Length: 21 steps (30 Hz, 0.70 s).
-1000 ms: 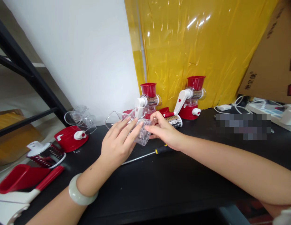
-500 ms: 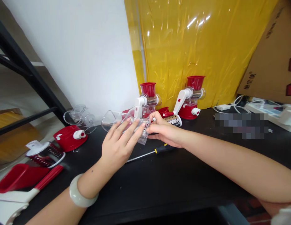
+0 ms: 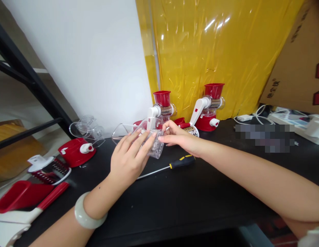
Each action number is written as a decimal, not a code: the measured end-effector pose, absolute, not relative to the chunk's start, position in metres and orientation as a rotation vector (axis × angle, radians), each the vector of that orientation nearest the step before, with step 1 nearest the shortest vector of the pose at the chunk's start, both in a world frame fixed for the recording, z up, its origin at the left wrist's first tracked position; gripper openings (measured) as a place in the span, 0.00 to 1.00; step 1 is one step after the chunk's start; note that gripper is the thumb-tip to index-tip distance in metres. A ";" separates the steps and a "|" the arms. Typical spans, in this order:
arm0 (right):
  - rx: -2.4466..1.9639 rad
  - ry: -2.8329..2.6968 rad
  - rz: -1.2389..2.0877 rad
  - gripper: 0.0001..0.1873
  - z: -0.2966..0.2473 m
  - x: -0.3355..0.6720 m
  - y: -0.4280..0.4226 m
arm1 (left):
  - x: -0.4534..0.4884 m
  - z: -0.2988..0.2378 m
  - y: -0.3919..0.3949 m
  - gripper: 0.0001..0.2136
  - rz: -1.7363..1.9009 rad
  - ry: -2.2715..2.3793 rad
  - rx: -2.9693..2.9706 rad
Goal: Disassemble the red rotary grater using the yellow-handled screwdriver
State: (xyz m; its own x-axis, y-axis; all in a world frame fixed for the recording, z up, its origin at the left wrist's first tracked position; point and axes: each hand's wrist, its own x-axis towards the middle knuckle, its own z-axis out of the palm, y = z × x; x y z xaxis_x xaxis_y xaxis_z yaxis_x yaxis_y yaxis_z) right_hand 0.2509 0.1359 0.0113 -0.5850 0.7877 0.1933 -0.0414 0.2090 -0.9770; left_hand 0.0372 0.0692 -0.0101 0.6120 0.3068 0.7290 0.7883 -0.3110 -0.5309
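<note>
A clear plastic grater housing is held above the black table, its rounded open end toward the left. My left hand lies over its near side, fingers curved around it, hiding much of the part. At the housing's right end, my right hand grips the edge between thumb and fingers. Beneath them a screwdriver with a black and yellow handle rests on the table. To the left sit a red grater base with a white knob, and a grating drum.
Two assembled rotary graters, one left and one right, stand at the back. Another clear housing is behind the red base. A red hopper lies front left. A power strip and cardboard box are at right.
My right hand's fingers have shifted slightly up and left on the housing's end. The housing has turned a little, and more of the screwdriver handle shows.
</note>
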 end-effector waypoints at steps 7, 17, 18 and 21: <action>-0.674 -1.915 1.107 0.16 0.010 0.256 0.144 | 0.034 -0.014 0.074 0.37 -0.761 -0.923 -1.964; -0.684 -2.046 0.925 0.21 0.013 0.262 0.140 | 0.034 -0.017 0.073 0.39 -0.794 -0.943 -1.990; -0.683 -2.060 0.918 0.22 0.014 0.263 0.140 | 0.034 -0.016 0.072 0.39 -0.797 -0.938 -1.987; -0.680 -2.104 0.889 0.28 0.014 0.265 0.140 | 0.035 -0.014 0.071 0.40 -0.823 -0.931 -1.977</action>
